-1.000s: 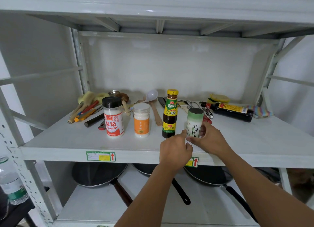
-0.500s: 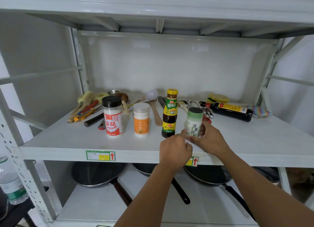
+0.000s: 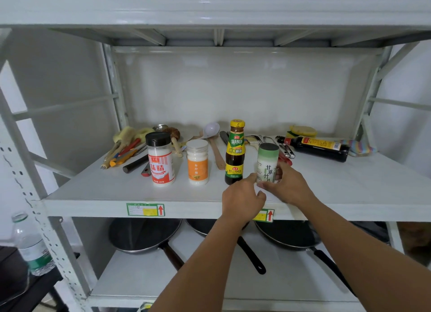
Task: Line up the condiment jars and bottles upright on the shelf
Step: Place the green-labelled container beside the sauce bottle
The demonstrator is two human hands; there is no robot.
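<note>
Three containers stand upright in a row on the shelf (image 3: pixel 98 190): a black-lidded jar with a red label (image 3: pixel 160 159), a white jar with an orange label (image 3: pixel 197 164) and a dark sauce bottle with a yellow cap (image 3: pixel 235 152). Just right of them a green-lidded jar (image 3: pixel 267 160) stands upright. My right hand (image 3: pixel 291 187) wraps its lower part from the right. My left hand (image 3: pixel 242 199) is curled, one fingertip pressed against the jar's lower left. A dark soy sauce bottle (image 3: pixel 317 147) lies on its side at the back right.
Kitchen tools (image 3: pixel 126 150), a ladle (image 3: pixel 211 129), a wooden spatula (image 3: pixel 217 155) and metal utensils (image 3: pixel 272 141) lie behind the row. A sponge (image 3: pixel 302 131) and striped cloth (image 3: pixel 360 147) sit at the back right. Pans (image 3: pixel 144 237) fill the lower shelf. A water bottle (image 3: pixel 32 246) stands at the left.
Almost nothing: both hands stay at the green-lidded jar, which keeps its place to the right of the sauce bottle.
</note>
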